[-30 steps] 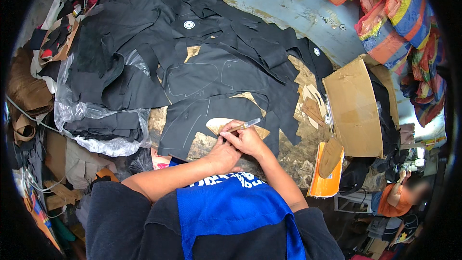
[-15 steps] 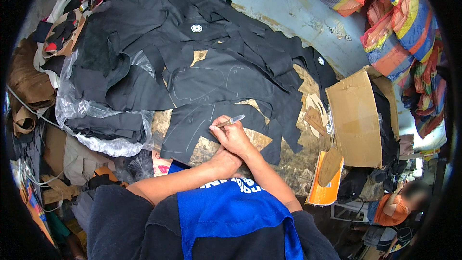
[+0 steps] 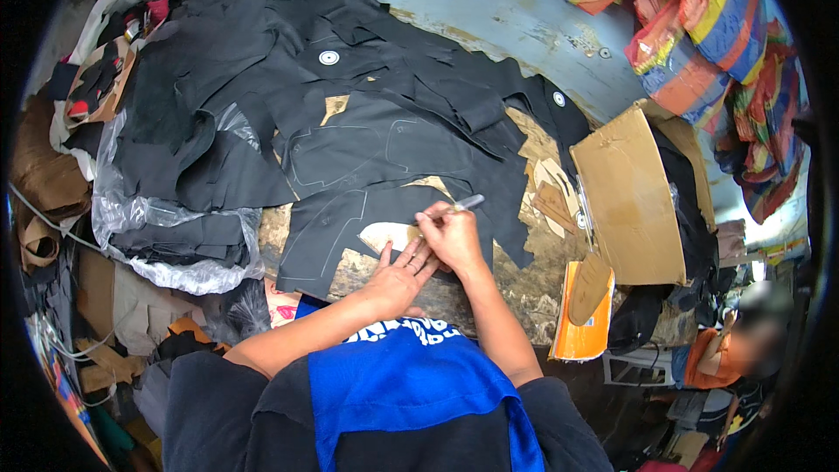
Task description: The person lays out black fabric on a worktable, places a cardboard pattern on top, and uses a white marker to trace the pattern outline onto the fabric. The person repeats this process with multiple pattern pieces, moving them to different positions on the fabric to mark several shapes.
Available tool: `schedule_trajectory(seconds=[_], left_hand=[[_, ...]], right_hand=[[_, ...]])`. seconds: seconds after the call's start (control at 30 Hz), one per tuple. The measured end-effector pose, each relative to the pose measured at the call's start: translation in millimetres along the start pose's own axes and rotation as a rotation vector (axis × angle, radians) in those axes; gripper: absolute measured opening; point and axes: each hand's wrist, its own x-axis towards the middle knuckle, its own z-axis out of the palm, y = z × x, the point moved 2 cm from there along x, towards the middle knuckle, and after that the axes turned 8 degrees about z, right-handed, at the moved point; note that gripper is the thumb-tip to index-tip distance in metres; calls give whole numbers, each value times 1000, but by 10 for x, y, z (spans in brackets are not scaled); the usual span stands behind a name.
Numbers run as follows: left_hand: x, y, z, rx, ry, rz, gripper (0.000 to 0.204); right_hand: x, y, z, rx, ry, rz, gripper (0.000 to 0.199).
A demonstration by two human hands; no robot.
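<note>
Between thumb and fingers, my right hand (image 3: 454,240) grips a slim pen (image 3: 469,202) with a clear end, tilted up to the right. A pale, rounded flat piece (image 3: 384,232) lies on the black leather-like sheet (image 3: 325,232). Fingers outstretched, my left hand (image 3: 398,281) rests flat at the lower edge of the pale piece, close beside my right hand. Light outlines show on this sheet and on another black sheet (image 3: 419,135) beyond it. The pen's tip is hidden by my right hand.
Black sheets (image 3: 253,44) are heaped at the back left, above a clear plastic bag (image 3: 175,267). To the right are brown pattern pieces (image 3: 555,201), an orange book (image 3: 579,332) and a cardboard box (image 3: 629,201). Striped sacks (image 3: 690,44) stand back right; a person (image 3: 708,358) is lower right.
My forearms have uncrossed. My left hand now lies flat with the pale piece showing beside it, and my right hand with the pen has moved right. The whole view has shifted slightly.
</note>
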Motion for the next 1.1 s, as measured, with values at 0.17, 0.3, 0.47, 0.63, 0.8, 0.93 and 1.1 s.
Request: schedule_trajectory(seconds=[0.17,0.3,0.47,0.63,0.8,0.93,1.1], left_hand=[[4,16,-12,21,17,-6,93],[6,22,-14,30,43,-7,92],[23,24,-61,55,42,2,87],[75,3,-173,57,-5,4,83],[134,-58,-223,30,-35,7,61],[211,-326,-321,-201,68,5,51],[103,-950,-461,-1165,234,-150,61]], right_hand=[[-353,428,-437,-5,353,81,17],[-538,709,-464,174,405,221,15],[-621,761,-426,271,441,259,14],[-654,520,-436,-7,435,78,12],[-909,192,-354,-276,272,-166,9],[-950,154,-238,55,47,97,11],[-700,57,75,183,-135,-53,13]])
